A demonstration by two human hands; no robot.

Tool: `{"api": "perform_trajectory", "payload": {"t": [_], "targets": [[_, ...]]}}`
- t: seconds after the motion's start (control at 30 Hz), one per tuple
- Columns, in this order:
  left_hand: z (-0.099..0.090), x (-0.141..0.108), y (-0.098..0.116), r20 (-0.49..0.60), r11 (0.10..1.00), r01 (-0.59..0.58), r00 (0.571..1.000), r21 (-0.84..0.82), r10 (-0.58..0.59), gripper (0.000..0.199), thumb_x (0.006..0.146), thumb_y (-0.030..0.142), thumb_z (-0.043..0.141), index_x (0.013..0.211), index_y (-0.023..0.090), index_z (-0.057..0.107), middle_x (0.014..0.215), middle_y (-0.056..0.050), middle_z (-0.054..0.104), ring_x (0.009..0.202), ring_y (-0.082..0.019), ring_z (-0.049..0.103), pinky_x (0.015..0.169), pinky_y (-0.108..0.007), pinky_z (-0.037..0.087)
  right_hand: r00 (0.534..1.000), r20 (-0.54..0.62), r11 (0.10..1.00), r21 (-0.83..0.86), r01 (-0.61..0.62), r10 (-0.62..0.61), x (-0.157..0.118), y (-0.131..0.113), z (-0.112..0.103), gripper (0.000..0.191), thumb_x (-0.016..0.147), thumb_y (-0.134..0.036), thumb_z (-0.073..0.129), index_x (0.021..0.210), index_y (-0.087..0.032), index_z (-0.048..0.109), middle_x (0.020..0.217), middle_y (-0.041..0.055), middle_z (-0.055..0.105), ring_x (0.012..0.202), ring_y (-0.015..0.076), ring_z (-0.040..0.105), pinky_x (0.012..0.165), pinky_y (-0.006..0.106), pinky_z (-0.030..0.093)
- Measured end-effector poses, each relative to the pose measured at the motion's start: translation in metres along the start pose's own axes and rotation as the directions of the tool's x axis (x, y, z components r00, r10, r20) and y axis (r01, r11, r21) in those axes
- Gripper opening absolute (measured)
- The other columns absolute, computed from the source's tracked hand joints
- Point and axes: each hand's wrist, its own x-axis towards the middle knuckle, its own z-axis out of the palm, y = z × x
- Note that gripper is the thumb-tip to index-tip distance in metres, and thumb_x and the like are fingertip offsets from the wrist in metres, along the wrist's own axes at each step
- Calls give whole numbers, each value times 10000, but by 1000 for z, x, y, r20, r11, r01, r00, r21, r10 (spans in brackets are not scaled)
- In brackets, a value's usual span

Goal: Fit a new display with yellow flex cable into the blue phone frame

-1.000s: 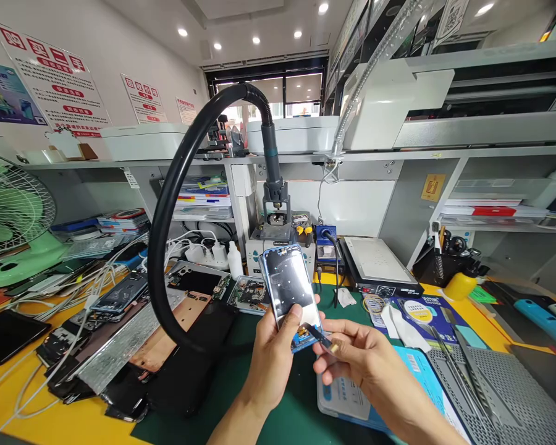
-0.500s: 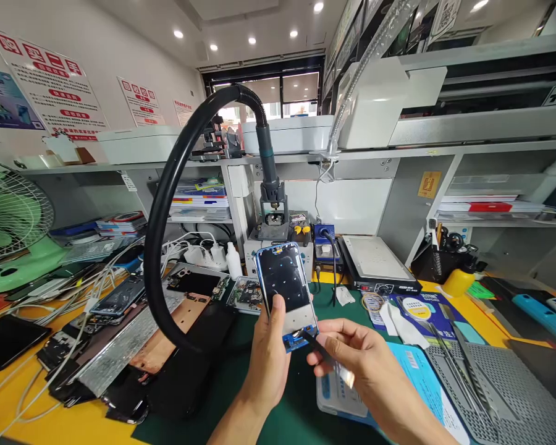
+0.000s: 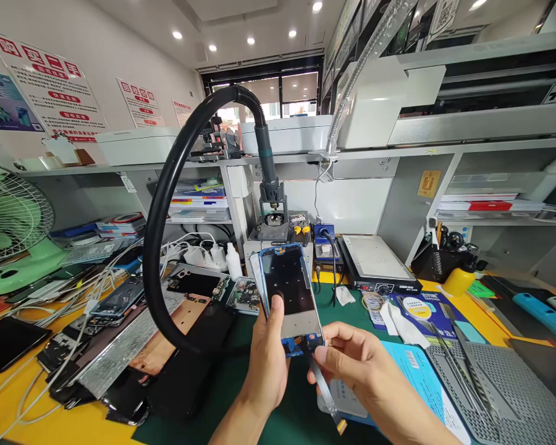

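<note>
A blue-framed phone with a dark, reflective face is tilted upright above the green mat. My left hand grips it, thumb across its face and fingers behind. At the phone's lower right corner, my right hand is closed, with thumb and forefinger against the blue bottom edge. From that edge a thin grey flex strip hangs down to a gold-coloured end, passing beside the right fingertips. Whether the fingers pinch the strip or the frame is hard to tell.
Phone parts and white cables lie to the left, behind a thick black hose. A grey perforated mat with tweezers is at right. A heating plate stands behind, and a green fan far left.
The phone has turned slightly in my left hand and shows a pale edge behind it. The strip now hangs lower and straighter, and my right fingers have moved to the phone's corner.
</note>
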Motion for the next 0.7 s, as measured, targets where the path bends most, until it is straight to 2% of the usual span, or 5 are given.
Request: {"api": "perform_trajectory", "payload": {"t": [0.23, 0.43, 0.53, 0.7], "targets": [[-1, -1, 2, 21, 997, 63, 998, -50, -62, 530, 894, 617, 612, 1121, 146, 700, 952, -108, 761, 947, -305, 707, 800, -384, 544, 998, 49, 999, 13, -46, 45, -5, -4, 0, 263, 866, -411, 774, 839, -172, 666, 695, 20, 699, 626, 132, 611, 637, 275, 463], [-1, -3, 4, 111, 986, 124, 988, -116, -111, 590, 936, 632, 518, 1172, 129, 715, 996, -125, 765, 925, -298, 703, 796, -387, 533, 999, 34, 999, 29, -35, 35, -3, -2, -2, 258, 856, -411, 785, 879, -173, 688, 696, 18, 699, 632, 134, 605, 627, 277, 453], [-1, -3, 6, 106, 978, 162, 983, -132, -148, 610, 935, 650, 502, 1155, 132, 739, 1007, -119, 780, 921, -288, 703, 787, -372, 530, 999, 33, 999, 36, -40, 38, -3, -2, -2, 245, 856, -405, 783, 850, -181, 683, 681, 21, 708, 592, 131, 601, 612, 277, 454], [-2, 0, 5, 120, 972, 153, 984, -176, -133, 585, 968, 614, 470, 1160, 138, 751, 1066, -107, 789, 967, -279, 707, 828, -362, 529, 998, 32, 997, 58, -50, 49, -4, -5, -2, 245, 849, -382, 788, 788, -168, 685, 680, 34, 709, 606, 127, 610, 595, 250, 431]]}}
